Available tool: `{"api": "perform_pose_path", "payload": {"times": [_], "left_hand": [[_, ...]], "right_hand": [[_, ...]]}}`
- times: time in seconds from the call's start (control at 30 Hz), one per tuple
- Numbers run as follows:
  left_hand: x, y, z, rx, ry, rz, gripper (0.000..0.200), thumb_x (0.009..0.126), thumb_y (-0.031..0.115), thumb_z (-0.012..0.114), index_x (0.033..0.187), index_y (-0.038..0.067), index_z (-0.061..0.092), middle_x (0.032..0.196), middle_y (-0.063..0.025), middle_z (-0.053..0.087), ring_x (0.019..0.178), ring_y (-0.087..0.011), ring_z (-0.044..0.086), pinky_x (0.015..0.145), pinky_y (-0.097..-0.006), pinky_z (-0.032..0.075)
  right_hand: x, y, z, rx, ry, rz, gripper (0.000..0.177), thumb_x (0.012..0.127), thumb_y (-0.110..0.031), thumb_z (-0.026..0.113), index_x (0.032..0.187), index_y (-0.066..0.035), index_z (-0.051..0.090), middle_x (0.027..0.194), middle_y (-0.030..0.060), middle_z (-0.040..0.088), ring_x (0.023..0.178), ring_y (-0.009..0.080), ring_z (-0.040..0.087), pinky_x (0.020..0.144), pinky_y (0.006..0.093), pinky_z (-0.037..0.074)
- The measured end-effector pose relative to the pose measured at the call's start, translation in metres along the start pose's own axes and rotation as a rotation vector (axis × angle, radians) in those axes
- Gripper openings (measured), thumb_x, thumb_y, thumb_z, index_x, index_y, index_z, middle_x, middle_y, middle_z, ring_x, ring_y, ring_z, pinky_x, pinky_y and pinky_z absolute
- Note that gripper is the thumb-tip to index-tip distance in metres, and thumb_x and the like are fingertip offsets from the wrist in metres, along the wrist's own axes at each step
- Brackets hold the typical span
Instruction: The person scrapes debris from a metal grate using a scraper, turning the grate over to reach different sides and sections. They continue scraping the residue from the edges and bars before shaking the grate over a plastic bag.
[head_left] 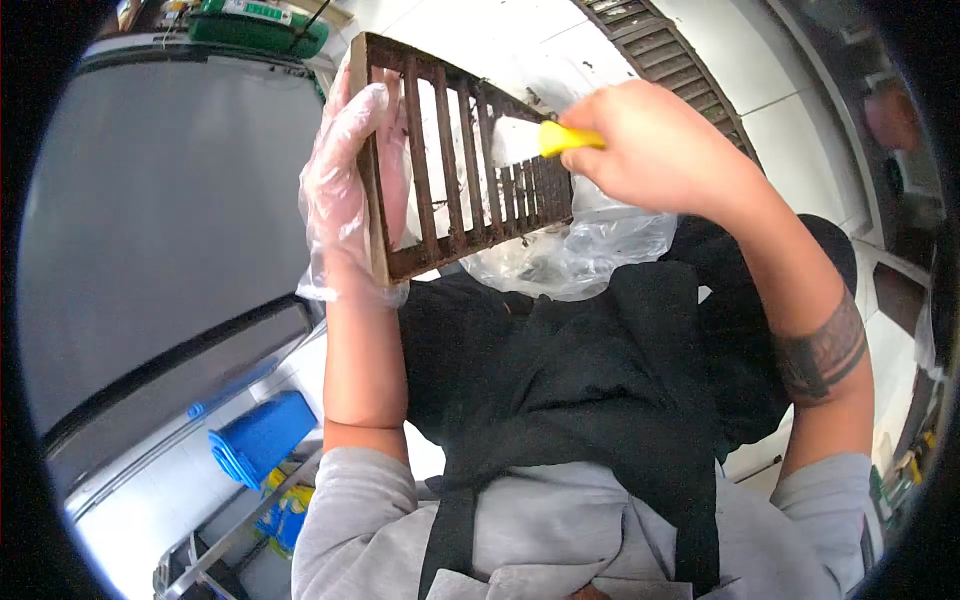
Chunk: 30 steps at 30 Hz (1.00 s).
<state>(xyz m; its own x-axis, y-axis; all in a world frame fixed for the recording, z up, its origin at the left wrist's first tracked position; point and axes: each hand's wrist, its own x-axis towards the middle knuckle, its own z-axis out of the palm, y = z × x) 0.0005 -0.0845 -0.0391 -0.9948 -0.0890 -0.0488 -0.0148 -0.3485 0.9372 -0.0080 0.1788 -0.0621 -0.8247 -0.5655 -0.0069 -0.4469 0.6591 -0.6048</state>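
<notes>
A brown, grimy slatted grate (421,165) is held up on its edge, tilted in front of me. My left hand (345,170), in a clear plastic glove, is wrapped around its left end, with the thumb at the front. In my bare right hand (650,145) is a scraper (568,138) with a yellow handle and a pale flat blade. The blade overlaps the bars near the middle of the grate. Beneath the grate's right end lies a crumpled clear plastic bag (580,262).
Another slatted grate (672,68) lies on the white tiled floor (790,130), with dark crumbs nearby. A big grey panel (180,220) stands on the left. A blue bin (265,438) sits lower left, and a green object (255,30) is at the top left.
</notes>
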Motion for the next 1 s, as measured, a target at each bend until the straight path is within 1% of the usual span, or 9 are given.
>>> {"api": "perform_pose_path", "payload": {"times": [0.27, 0.37, 0.4, 0.47, 0.53, 0.8, 0.87, 0.93, 1.0], "left_hand": [[0.01, -0.006, -0.012, -0.197, -0.018, -0.058, 0.05, 0.096, 0.015, 0.068, 0.141, -0.003, 0.056, 0.125, -0.0094, 0.065, 0.116, -0.0194, 0.058, 0.107, -0.0323, 0.04], [0.011, -0.009, -0.01, -0.182, -0.029, -0.041, 0.052, 0.099, 0.018, 0.064, 0.145, -0.004, 0.052, 0.139, -0.015, 0.059, 0.132, -0.0269, 0.052, 0.116, -0.0419, 0.036], [0.011, -0.009, -0.006, -0.189, -0.084, -0.024, 0.046, 0.103, 0.022, 0.06, 0.141, -0.003, 0.054, 0.14, -0.018, 0.058, 0.136, -0.0319, 0.05, 0.119, -0.0506, 0.035], [0.01, -0.005, -0.001, -0.171, -0.077, -0.001, 0.048, 0.103, 0.022, 0.059, 0.143, -0.004, 0.052, 0.143, -0.0192, 0.056, 0.138, -0.0331, 0.048, 0.12, -0.05, 0.033], [0.009, 0.0, -0.001, -0.112, -0.116, 0.003, 0.049, 0.103, 0.021, 0.059, 0.145, -0.004, 0.051, 0.145, -0.0197, 0.054, 0.139, -0.0326, 0.048, 0.121, -0.0482, 0.033], [-0.004, -0.003, 0.041, -0.032, -0.07, 0.043, 0.056, 0.1, 0.012, 0.058, 0.151, -0.006, 0.044, 0.142, -0.015, 0.059, 0.126, -0.0213, 0.058, 0.113, -0.0358, 0.041], [-0.003, 0.01, 0.038, -0.007, -0.039, -0.078, 0.062, 0.095, 0.011, 0.063, 0.151, -0.007, 0.044, 0.143, -0.0144, 0.058, 0.127, -0.0211, 0.058, 0.111, -0.0339, 0.042], [-0.007, 0.019, 0.046, 0.025, -0.261, -0.025, 0.071, 0.086, 0.005, 0.067, 0.152, -0.006, 0.043, 0.142, -0.0134, 0.058, 0.127, -0.021, 0.057, 0.11, -0.0327, 0.042], [0.004, 0.014, 0.044, 0.136, -0.201, 0.06, 0.08, 0.076, -0.001, 0.064, 0.153, -0.006, 0.042, 0.143, -0.0133, 0.057, 0.129, -0.0213, 0.055, 0.11, -0.0316, 0.042]], "right_hand": [[-0.044, -0.047, 0.05, 0.742, -0.35, 0.226, 0.032, 0.1, -0.029, 0.063, 0.107, 0.001, 0.073, 0.091, 0.0247, 0.071, 0.085, 0.0405, 0.071, 0.077, 0.0469, 0.055], [-0.065, -0.049, 0.086, 0.788, -0.09, 0.019, 0.034, 0.1, -0.026, 0.061, 0.115, 0.004, 0.07, 0.096, 0.0255, 0.071, 0.084, 0.0417, 0.071, 0.078, 0.0478, 0.056], [-0.071, -0.052, 0.085, 0.628, -0.058, 0.0, 0.036, 0.099, -0.023, 0.06, 0.119, 0.005, 0.067, 0.096, 0.0256, 0.07, 0.083, 0.0418, 0.071, 0.076, 0.0485, 0.056], [-0.069, -0.061, 0.072, 0.465, -0.034, -0.019, 0.038, 0.099, -0.021, 0.059, 0.124, 0.007, 0.065, 0.096, 0.0257, 0.07, 0.081, 0.0419, 0.07, 0.075, 0.0492, 0.057], [-0.062, -0.066, 0.042, 0.255, -0.142, 0.02, 0.044, 0.094, -0.011, 0.065, 0.134, 0.005, 0.06, 0.092, 0.0205, 0.068, 0.078, 0.0396, 0.068, 0.072, 0.044, 0.055], [-0.027, -0.039, 0.023, 0.064, 0.219, -0.127, 0.045, 0.087, -0.006, 0.071, 0.132, -0.008, 0.067, 0.086, 0.0116, 0.063, 0.074, 0.0326, 0.065, 0.065, 0.0403, 0.053], [-0.02, -0.047, 0.02, -0.128, 0.308, -0.181, 0.043, 0.084, -0.006, 0.071, 0.127, -0.006, 0.069, 0.085, 0.0096, 0.062, 0.074, 0.03, 0.066, 0.064, 0.0396, 0.054], [-0.02, -0.054, 0.015, -0.184, 0.231, -0.224, 0.043, 0.083, -0.006, 0.07, 0.125, -0.005, 0.069, 0.085, 0.0087, 0.062, 0.074, 0.029, 0.066, 0.064, 0.0391, 0.054], [-0.023, -0.06, 0.014, -0.24, 0.153, -0.268, 0.043, 0.081, -0.006, 0.069, 0.124, -0.004, 0.069, 0.084, 0.0079, 0.061, 0.073, 0.028, 0.066, 0.063, 0.0386, 0.054]]}}
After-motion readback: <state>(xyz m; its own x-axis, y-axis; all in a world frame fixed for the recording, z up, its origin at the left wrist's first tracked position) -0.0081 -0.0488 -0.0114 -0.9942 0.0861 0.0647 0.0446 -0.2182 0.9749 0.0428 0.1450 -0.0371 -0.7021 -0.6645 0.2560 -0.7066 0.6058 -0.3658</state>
